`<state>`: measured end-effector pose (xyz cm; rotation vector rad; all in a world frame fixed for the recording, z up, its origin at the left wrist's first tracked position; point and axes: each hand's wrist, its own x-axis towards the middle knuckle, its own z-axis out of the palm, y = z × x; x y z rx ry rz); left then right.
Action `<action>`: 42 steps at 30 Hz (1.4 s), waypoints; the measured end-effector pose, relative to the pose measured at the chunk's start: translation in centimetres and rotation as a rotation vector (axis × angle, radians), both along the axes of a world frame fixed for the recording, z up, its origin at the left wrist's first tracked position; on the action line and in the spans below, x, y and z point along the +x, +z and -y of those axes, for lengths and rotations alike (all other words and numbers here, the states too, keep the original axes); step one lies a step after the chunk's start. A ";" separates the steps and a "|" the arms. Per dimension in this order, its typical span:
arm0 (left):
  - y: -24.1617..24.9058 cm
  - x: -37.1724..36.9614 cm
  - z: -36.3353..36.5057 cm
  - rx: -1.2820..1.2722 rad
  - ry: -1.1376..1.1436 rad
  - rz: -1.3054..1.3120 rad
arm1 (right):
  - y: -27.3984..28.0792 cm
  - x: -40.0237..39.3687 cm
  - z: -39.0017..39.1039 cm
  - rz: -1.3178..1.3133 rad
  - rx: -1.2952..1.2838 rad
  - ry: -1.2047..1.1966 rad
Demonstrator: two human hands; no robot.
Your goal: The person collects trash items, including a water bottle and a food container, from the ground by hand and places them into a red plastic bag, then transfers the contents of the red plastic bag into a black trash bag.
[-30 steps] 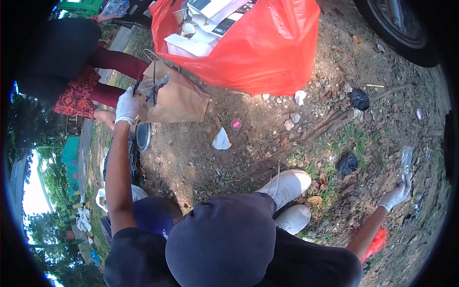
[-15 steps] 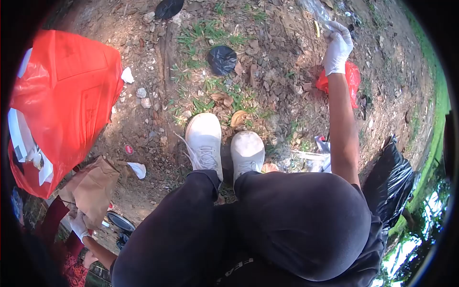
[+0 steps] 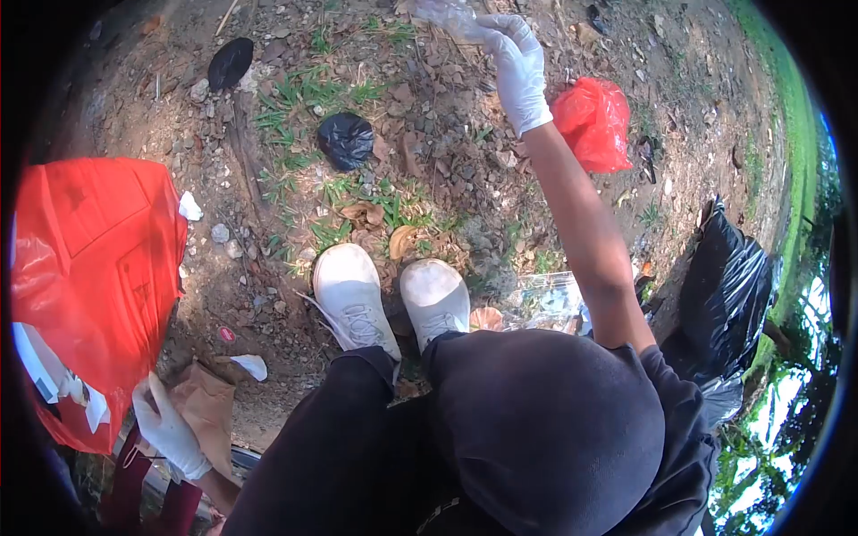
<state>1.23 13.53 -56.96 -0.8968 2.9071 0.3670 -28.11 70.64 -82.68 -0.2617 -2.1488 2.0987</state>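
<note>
My right hand [image 3: 518,71], in a white glove, is stretched far forward at the top of the view. Its fingers pinch a piece of clear, crumpled plastic [image 3: 450,18], partly cut off by the view's edge. At lower left my gloved left hand [image 3: 170,431] has its thumb and fingertips closed at the lower rim of a large red plastic bag [image 3: 98,241]. White pieces [image 3: 40,357] show in that bag's mouth. Beside the left hand stands a brown paper bag [image 3: 204,406], partly hidden by it.
A smaller red plastic bag [image 3: 592,125] lies right of my right hand. Two black plastic pieces [image 3: 346,141] lie on the leafy dirt. Clear plastic packaging [image 3: 545,299] is by my right knee, and a black garbage bag [image 3: 728,281] stands further right.
My right hand has swung left with the clear plastic. My left hand has moved from the brown paper bag up to the large red bag's rim. The view has shifted.
</note>
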 end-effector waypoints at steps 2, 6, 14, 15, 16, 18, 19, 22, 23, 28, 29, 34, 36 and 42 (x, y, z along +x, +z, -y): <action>-3.2 -1.1 -2.6 0.080 -0.066 0.000 | 1.5 1.7 4.3 -0.004 0.094 0.170; -5.9 1.4 -2.5 0.236 0.050 -0.015 | 5.0 4.6 11.4 -0.182 0.495 0.586; -11.1 15.8 1.0 0.601 0.612 -0.018 | 1.2 7.3 18.5 -0.335 1.261 0.755; -12.8 16.8 0.3 0.482 0.527 -0.022 | 0.3 6.9 18.2 -0.381 1.191 0.749; -14.4 17.6 -0.3 0.366 0.438 -0.023 | -0.9 6.4 17.5 -0.422 1.124 0.741; -18.2 18.8 -1.1 0.331 0.368 -0.022 | -2.4 5.9 16.7 -0.444 1.114 0.732; -19.6 19.4 -1.6 0.296 0.289 -0.020 | -3.1 5.7 16.0 -0.508 1.064 0.724; -22.7 19.7 -2.5 0.167 0.274 -0.009 | -2.8 5.8 15.1 -0.586 1.027 0.690; -21.4 17.0 -4.1 0.330 0.399 -0.019 | -2.8 5.8 14.9 -0.542 0.905 0.687; -26.1 19.9 -0.9 0.023 0.291 -0.062 | -1.0 6.8 13.8 -0.213 0.556 0.582; -25.0 18.8 -0.6 -0.022 0.293 0.012 | 0.0 6.9 13.8 -0.144 0.496 0.552; -23.9 14.4 1.3 0.096 0.328 -0.111 | 3.4 7.5 14.7 -0.004 0.236 0.391; -24.5 12.2 0.2 0.117 0.237 -0.213 | 4.6 7.7 14.3 -0.011 0.250 0.417; -26.3 11.8 0.4 -0.265 0.114 0.068 | 4.6 9.0 12.8 -0.005 0.370 0.589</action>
